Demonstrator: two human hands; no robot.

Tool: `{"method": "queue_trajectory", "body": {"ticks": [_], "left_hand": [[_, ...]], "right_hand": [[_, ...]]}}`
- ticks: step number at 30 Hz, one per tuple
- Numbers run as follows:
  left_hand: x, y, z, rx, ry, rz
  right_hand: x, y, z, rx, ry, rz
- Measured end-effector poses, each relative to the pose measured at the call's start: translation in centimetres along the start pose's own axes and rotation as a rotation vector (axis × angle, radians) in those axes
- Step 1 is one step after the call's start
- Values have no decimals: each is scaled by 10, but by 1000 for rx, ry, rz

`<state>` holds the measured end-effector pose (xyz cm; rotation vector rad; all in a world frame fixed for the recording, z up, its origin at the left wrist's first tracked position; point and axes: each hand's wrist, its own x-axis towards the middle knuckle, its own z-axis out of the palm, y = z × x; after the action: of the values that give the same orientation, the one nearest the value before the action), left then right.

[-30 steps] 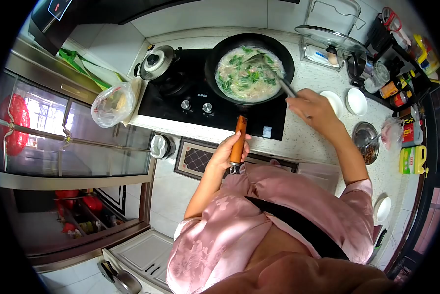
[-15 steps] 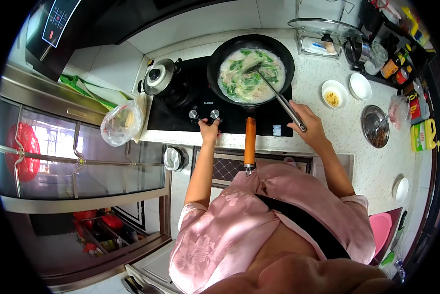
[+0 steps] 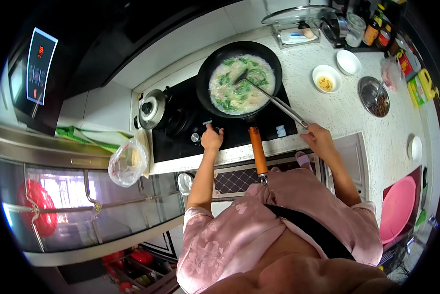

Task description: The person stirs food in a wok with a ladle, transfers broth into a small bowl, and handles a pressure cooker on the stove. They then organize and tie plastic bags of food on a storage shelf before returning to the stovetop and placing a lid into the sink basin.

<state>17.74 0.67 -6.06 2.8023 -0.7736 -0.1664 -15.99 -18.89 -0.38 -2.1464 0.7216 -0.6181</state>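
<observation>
A black wok (image 3: 203, 91) on the stove holds a pale, milky soup with leafy greens (image 3: 249, 93). A metal ladle (image 3: 282, 106) rests with its bowl in the soup, and its handle slants toward the front right. The fingers of my right hand (image 3: 320, 140) are at the end of that handle. My left hand (image 3: 213, 137) is at the right stove knob, thumb and finger around it, the knob mostly hidden. The wok's orange-brown handle (image 3: 257, 153) points toward my body, with neither hand on it.
A lidded pot (image 3: 151, 110) stands on the stove's left side, near a plastic bag (image 3: 128, 162). Right of the stove are two white bowls (image 3: 326, 79) (image 3: 349, 62), a metal bowl (image 3: 374, 96) and bottles (image 3: 372, 32). A glass lid (image 3: 298, 14) sits behind.
My left hand has left the wok handle and moved left to the stove knob. The right hand has slid to the end of the ladle handle. The view has turned.
</observation>
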Motion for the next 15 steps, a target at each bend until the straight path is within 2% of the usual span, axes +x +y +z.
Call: {"method": "queue_trajectory", "body": {"ticks": [13, 15], "left_hand": [[22, -25, 6, 59, -154, 355], [16, -22, 3, 102, -128, 467]], "right_hand": [[-41, 23, -4, -134, -8, -19], [-52, 27, -15, -158, 5, 15]]}}
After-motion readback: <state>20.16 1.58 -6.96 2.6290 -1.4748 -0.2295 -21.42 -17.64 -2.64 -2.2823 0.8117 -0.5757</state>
